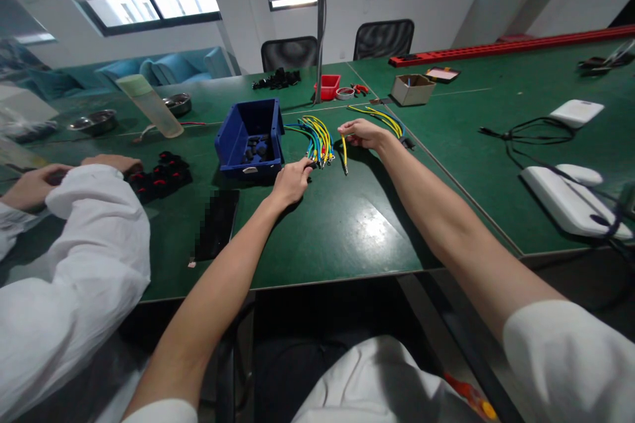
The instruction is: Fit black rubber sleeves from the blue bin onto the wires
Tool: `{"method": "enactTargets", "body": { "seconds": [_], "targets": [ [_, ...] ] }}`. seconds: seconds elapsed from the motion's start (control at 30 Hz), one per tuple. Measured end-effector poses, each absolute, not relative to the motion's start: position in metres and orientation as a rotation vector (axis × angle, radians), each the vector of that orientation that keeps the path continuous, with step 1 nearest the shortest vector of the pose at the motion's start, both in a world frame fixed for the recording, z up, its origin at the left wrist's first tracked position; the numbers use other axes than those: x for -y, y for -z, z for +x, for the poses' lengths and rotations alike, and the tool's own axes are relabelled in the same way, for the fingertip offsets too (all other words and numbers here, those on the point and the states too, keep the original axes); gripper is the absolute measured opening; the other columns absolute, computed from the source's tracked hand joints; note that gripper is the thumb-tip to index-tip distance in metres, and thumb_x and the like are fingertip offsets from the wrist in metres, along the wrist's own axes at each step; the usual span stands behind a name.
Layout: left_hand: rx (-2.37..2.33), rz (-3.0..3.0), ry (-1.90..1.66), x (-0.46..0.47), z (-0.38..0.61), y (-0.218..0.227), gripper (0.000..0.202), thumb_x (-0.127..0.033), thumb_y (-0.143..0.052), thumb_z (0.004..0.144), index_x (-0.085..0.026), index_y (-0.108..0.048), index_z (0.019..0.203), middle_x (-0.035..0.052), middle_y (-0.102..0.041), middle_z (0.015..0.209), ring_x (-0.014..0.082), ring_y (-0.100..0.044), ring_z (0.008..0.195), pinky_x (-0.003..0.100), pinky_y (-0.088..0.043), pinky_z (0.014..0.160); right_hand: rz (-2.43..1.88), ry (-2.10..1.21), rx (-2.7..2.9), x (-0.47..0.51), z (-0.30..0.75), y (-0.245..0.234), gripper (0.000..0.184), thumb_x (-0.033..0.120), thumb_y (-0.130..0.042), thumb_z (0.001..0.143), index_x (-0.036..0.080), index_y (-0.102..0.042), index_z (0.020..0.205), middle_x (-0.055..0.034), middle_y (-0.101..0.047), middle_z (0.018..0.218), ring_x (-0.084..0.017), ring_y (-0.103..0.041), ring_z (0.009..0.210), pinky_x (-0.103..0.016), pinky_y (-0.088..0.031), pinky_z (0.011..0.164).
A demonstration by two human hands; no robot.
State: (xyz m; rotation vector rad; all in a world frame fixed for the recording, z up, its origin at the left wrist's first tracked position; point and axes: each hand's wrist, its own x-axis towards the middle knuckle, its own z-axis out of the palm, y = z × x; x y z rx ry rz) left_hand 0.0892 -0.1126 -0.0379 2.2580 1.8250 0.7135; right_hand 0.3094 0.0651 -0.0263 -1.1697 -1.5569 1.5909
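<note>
My right hand [364,133] pinches a short yellow cable [344,151], whose metal-tipped end hangs down over the table. With fingers closed, my left hand [292,182] holds a small black piece [312,165] at its fingertips. That hand is beside the near ends of a fanned bundle of yellow, blue and green cables [320,135] with metal terminals. Left of the bundle stands a blue bin [272,168] with small black parts [256,147] inside. Behind my right hand lies a second bundle of yellow cables [384,117] with black ends.
At left, a co-worker's sleeve [102,211] is near black-and-red parts [166,175]. A dark phone-like slab [218,221] lies near my left forearm. A bottle [151,106], red box [328,87], cardboard box [413,89] and white device [570,201] also occupy the green table [322,238].
</note>
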Motion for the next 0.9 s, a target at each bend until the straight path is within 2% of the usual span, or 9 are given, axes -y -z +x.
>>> {"method": "enactTargets", "body": {
  "seconds": [0.13, 0.43, 0.63, 0.77, 0.9],
  "targets": [
    [-1.811, 2.268, -0.728, 0.112, 0.089, 0.038, 0.030, -0.031, -0.041, 0.092, -0.023, -0.060, 0.114, 0.0082, -0.068, 0.103, 0.0233, -0.063, 0.093, 0.030, -0.044, 0.077, -1.062, -1.669, 1.504, -0.062, 0.310, 0.023, 0.015, 0.015, -0.068, 0.076, 0.016, -0.053, 0.075, 0.0068, -0.040, 0.055, -0.003, -0.034, 0.041, -0.015, -0.023, 0.037],
    [-1.785, 2.243, -0.732, 0.112, 0.089, 0.037, 0.029, -0.030, -0.042, 0.092, -0.023, -0.061, 0.114, 0.0076, -0.068, 0.105, 0.0221, -0.062, 0.095, 0.030, -0.044, 0.080, -0.986, -1.687, 1.434, -0.059, 0.309, 0.020, 0.016, 0.014, -0.065, 0.078, 0.016, -0.050, 0.071, 0.0079, -0.037, 0.051, -0.003, -0.032, 0.039, -0.013, -0.027, 0.037],
    [-1.773, 2.290, -0.753, 0.109, 0.087, 0.042, 0.030, -0.031, -0.041, 0.092, -0.023, -0.060, 0.114, 0.0085, -0.068, 0.103, 0.0241, -0.063, 0.092, 0.031, -0.045, 0.077, -0.997, -1.714, 1.299, -0.060, 0.308, 0.026, 0.008, 0.008, -0.058, 0.084, 0.014, -0.057, 0.079, 0.0044, -0.048, 0.057, -0.003, -0.042, 0.043, -0.011, -0.041, 0.043],
    [-1.772, 2.292, -0.747, 0.109, 0.086, 0.042, 0.030, -0.032, -0.041, 0.092, -0.024, -0.060, 0.114, 0.0081, -0.068, 0.104, 0.0237, -0.063, 0.094, 0.031, -0.045, 0.078, -0.916, -1.837, 1.230, -0.058, 0.309, 0.029, 0.012, 0.006, -0.053, 0.087, 0.013, -0.056, 0.077, 0.0033, -0.051, 0.059, -0.003, -0.045, 0.045, -0.010, -0.042, 0.045],
    [-1.787, 2.279, -0.726, 0.111, 0.088, 0.039, 0.030, -0.031, -0.041, 0.092, -0.024, -0.060, 0.115, 0.0075, -0.067, 0.106, 0.0229, -0.062, 0.096, 0.030, -0.045, 0.080, -0.850, -1.931, 1.156, -0.058, 0.311, 0.029, 0.016, 0.011, -0.054, 0.088, 0.014, -0.052, 0.073, 0.0044, -0.049, 0.055, -0.004, -0.044, 0.043, -0.011, -0.042, 0.042]
  ]
}}
